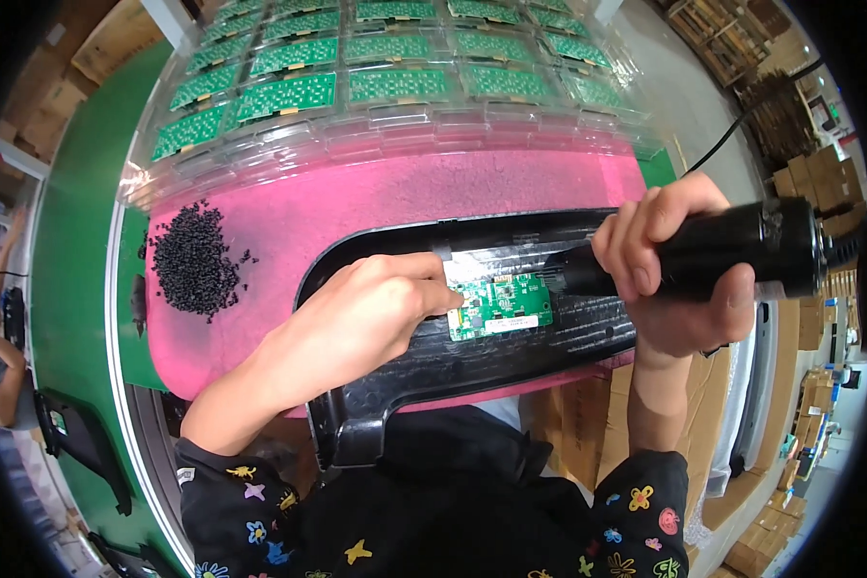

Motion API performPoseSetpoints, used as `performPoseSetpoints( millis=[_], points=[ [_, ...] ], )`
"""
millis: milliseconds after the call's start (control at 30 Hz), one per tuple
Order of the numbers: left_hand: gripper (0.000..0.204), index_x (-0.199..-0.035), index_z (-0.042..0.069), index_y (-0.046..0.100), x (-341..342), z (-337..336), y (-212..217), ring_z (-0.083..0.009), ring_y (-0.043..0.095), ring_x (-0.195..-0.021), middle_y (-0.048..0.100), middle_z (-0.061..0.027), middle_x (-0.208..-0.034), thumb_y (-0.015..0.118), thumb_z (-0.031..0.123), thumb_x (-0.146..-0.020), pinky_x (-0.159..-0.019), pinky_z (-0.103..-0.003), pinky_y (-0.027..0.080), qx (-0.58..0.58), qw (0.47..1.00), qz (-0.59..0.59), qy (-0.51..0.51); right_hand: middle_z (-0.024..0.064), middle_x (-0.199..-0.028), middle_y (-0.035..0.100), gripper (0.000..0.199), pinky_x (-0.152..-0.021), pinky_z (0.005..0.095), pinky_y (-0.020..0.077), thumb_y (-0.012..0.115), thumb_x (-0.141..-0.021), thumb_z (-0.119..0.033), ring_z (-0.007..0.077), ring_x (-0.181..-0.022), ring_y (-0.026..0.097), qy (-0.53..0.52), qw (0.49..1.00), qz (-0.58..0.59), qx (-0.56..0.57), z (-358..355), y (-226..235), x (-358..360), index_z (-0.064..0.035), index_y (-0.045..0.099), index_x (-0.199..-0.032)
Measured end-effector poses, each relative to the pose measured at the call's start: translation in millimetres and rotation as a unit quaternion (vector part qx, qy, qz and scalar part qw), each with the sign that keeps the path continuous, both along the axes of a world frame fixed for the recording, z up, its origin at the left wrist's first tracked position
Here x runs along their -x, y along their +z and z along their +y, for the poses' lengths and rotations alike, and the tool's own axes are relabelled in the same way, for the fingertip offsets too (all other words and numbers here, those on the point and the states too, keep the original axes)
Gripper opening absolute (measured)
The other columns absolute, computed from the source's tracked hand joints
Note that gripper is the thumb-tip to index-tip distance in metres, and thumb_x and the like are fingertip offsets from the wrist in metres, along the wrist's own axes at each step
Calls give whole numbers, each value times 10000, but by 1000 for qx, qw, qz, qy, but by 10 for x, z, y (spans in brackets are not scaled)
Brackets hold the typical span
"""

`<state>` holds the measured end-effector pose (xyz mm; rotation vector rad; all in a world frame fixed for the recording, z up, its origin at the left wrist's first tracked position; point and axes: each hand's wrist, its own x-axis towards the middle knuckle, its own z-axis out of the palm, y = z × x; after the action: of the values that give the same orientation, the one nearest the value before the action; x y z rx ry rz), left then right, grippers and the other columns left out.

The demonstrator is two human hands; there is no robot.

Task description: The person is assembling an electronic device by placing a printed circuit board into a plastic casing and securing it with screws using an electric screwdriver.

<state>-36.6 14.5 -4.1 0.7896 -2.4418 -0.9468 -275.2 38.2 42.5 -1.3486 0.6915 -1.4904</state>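
Note:
A black plastic housing [405, 371], curved and hollow side up, lies before me on a pink mat [260, 183]. Inside it sits a small green circuit board [501, 308] with a white label strip. My left hand [385, 299] reaches over the housing's left side, its fingers closed and the tips at the board's left edge. Whatever they pinch is too small to make out. Gripped in my right hand [679, 260] is a black electric screwdriver [742, 255], lying almost level. Its nose points left at the board's upper right corner; whether it touches cannot be told.
Black screws [195, 260] lie heaped on the mat's left. Behind the mat, stacked clear plastic trays [376, 135] hold many green boards. A cord [732, 130] hangs at the right. Beyond the green bench [82, 250], another person's arm [8, 376] shows near a similar black housing [91, 438].

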Motion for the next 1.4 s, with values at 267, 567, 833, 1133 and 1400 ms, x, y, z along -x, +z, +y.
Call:
performPoseSetpoints(
  millis=[267, 567, 833, 1133, 1400],
  points=[
    [131, -852, -13, 659, 16, -54, 14, -292, 647, -732, 636, -115, -798, 731, -9, -743, -632, -360, 518, 3, 994, 112, -8, -55, -548, 543, 471, -477, 219, 443, 738, -774, -498, 56, -410, 512, 13, 985, -117, 129, 255, 282, -313, -113, 484, -870],
    [172, -879, -14, 645, 7, -18, -4, -309, 631, -707, 618, -126, -781, 740, -12, -735, -601, -361, 506, 31, 985, 168, -21, -50, -531, 544, 480, -436, 202, 441, 747, -764, -505, 59, -380, 505, -4, 986, -87, 141, 247, 240, -438, -117, 480, -858],
    [177, -872, -20, 634, -19, -28, -16, -316, 619, -694, 603, -125, -771, 725, -40, -721, -596, -379, 507, 97, 985, 139, -1, -31, -608, 559, 549, -486, 246, 434, 727, -778, -576, 90, -436, 525, 85, 990, -43, 103, 130, 240, -432, -104, 491, -929],
    [118, -866, -15, 635, -81, -35, -49, -343, 629, -751, 609, -141, -815, 676, -24, -756, -650, -393, 511, 84, 992, 58, 72, 3, -598, 519, 628, -489, 256, 366, 597, -825, -652, 102, -464, 446, -15, 1000, 8, -14, 90, 147, -562, -42, 496, -934],
    [132, -812, -28, 580, -121, -16, -47, -383, 619, -783, 567, -164, -810, 565, -32, -681, -632, -471, 500, 88, 994, 0, 71, 5, -585, 497, 616, -481, 243, 342, 609, -824, -632, 96, -469, 435, 18, 999, 32, -28, -41, 81, -606, -36, 485, -916]
  ],
)
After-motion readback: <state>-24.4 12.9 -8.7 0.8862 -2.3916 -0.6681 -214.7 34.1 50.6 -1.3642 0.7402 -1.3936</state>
